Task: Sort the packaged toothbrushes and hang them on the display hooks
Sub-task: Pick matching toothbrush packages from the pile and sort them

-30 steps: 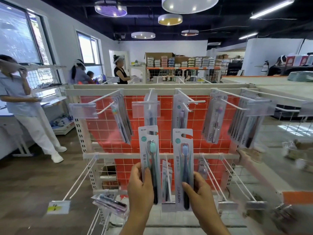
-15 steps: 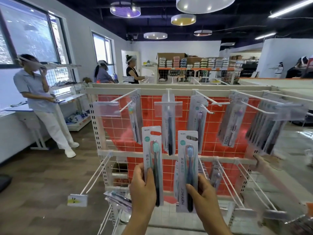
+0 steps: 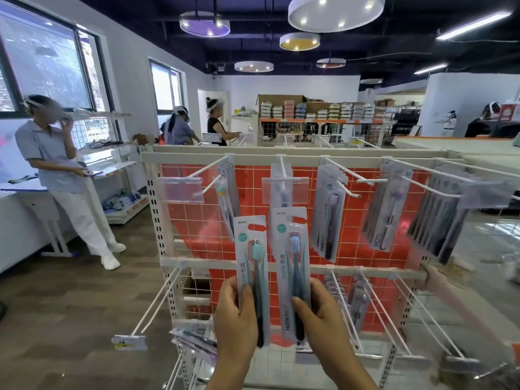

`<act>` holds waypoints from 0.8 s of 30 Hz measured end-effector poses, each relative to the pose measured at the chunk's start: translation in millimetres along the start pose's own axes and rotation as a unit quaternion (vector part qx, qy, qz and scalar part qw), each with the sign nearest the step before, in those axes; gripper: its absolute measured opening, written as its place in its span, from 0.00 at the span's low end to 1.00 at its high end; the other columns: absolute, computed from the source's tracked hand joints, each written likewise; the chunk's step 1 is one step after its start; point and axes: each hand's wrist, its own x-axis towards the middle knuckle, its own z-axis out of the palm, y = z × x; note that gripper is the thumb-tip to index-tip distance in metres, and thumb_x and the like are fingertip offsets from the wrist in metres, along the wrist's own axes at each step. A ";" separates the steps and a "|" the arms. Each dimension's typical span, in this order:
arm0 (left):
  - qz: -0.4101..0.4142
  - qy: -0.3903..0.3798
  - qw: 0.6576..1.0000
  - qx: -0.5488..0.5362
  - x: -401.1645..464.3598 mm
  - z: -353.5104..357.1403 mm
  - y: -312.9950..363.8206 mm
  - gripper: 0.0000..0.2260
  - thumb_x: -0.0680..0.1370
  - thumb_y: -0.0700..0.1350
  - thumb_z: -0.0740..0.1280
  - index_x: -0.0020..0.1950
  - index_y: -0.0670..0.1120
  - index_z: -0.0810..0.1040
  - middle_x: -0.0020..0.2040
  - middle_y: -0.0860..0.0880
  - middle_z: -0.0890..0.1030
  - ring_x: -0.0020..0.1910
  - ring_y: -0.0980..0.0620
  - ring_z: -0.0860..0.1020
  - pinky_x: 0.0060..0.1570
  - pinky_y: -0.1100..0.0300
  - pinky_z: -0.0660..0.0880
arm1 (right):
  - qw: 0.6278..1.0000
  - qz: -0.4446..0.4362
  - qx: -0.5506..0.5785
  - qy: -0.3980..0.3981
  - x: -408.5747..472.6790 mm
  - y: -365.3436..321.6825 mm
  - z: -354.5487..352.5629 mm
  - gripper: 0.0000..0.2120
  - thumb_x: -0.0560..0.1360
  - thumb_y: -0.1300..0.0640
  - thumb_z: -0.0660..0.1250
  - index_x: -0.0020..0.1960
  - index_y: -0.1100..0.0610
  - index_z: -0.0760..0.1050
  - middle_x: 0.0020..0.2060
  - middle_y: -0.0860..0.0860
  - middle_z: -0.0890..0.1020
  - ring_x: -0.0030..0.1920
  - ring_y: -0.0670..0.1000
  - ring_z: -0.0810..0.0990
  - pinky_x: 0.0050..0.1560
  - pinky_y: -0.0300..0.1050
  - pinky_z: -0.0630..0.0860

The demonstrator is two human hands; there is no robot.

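Observation:
My left hand [image 3: 235, 313] grips a packaged toothbrush with a teal head [image 3: 251, 266], held upright. My right hand [image 3: 323, 319] grips a second pack with a blue-headed toothbrush [image 3: 291, 266], also upright and right beside the first. Both packs stand in front of the wire display rack [image 3: 281, 159] with its orange grid back. On the upper row of white hooks [image 3: 347, 171] hang packs with a teal brush [image 3: 225, 198], a dark one [image 3: 282, 190], a purple one [image 3: 329, 212] and more at the right [image 3: 387, 209]. Lower hooks [image 3: 374, 305] carry a few packs.
A bare long hook with a price tag [image 3: 129, 342] juts out at lower left, above loose packs [image 3: 194, 342]. A person in a light uniform [image 3: 59, 175] leans on a counter at left. Other people [image 3: 215, 122] work at the back. Someone's hand [image 3: 434, 280] touches the rack's right side.
The view has swung left, so the rack sits further right in frame. My hands keep the two packs upright, now held slightly closer together.

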 end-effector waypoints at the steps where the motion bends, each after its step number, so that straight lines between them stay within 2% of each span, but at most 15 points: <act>1: 0.000 -0.001 1.000 -0.004 0.7 -0.5 0.9 0.04 0.80 0.50 0.61 0.53 0.54 0.73 0.43 0.53 0.82 0.39 0.63 0.81 0.39 0.61 0.79 | 1.000 -0.006 -0.007 -0.001 2.8 -1.0 1.8 0.12 0.77 0.64 0.63 0.51 0.47 0.76 0.46 0.49 0.81 0.49 0.47 0.81 0.50 0.45 0.80; 7: -0.001 -0.005 1.000 -0.013 6.3 -3.1 1.6 0.04 0.80 0.49 0.61 0.52 0.54 0.74 0.43 0.52 0.82 0.39 0.62 0.81 0.40 0.60 0.79 | 1.000 -0.011 -0.002 -0.006 21.2 -7.2 10.3 0.11 0.78 0.62 0.63 0.52 0.46 0.74 0.47 0.46 0.82 0.50 0.44 0.81 0.51 0.43 0.80; 13: -0.002 -0.006 1.000 -0.013 10.0 -2.7 -1.3 0.03 0.80 0.48 0.61 0.52 0.55 0.74 0.43 0.53 0.82 0.40 0.62 0.81 0.39 0.64 0.78 | 1.000 0.007 -0.024 -0.008 29.9 2.3 13.2 0.11 0.77 0.62 0.63 0.50 0.46 0.75 0.45 0.49 0.82 0.47 0.48 0.82 0.49 0.50 0.81; 15: -0.001 -0.009 1.000 -0.014 11.6 -2.7 -2.9 0.04 0.80 0.47 0.61 0.52 0.54 0.74 0.43 0.53 0.83 0.40 0.62 0.81 0.39 0.63 0.78 | 1.000 0.021 -0.016 -0.005 30.0 8.4 14.2 0.11 0.77 0.62 0.63 0.50 0.46 0.75 0.45 0.49 0.82 0.48 0.48 0.82 0.50 0.50 0.81; 19: 0.001 -0.010 1.000 -0.011 14.6 -2.4 -3.5 0.03 0.80 0.47 0.62 0.51 0.54 0.75 0.42 0.54 0.83 0.39 0.62 0.81 0.36 0.68 0.76 | 0.999 0.032 0.020 0.000 35.4 11.3 12.4 0.07 0.78 0.62 0.62 0.49 0.51 0.75 0.45 0.52 0.82 0.47 0.52 0.82 0.50 0.52 0.81; 24: 0.001 -0.014 1.000 -0.010 16.6 0.1 -6.9 0.04 0.80 0.48 0.61 0.52 0.54 0.74 0.43 0.54 0.83 0.40 0.62 0.81 0.37 0.68 0.76 | 0.999 0.020 0.048 0.004 50.4 -0.1 12.2 0.08 0.79 0.63 0.61 0.52 0.51 0.75 0.45 0.50 0.83 0.47 0.49 0.83 0.49 0.50 0.82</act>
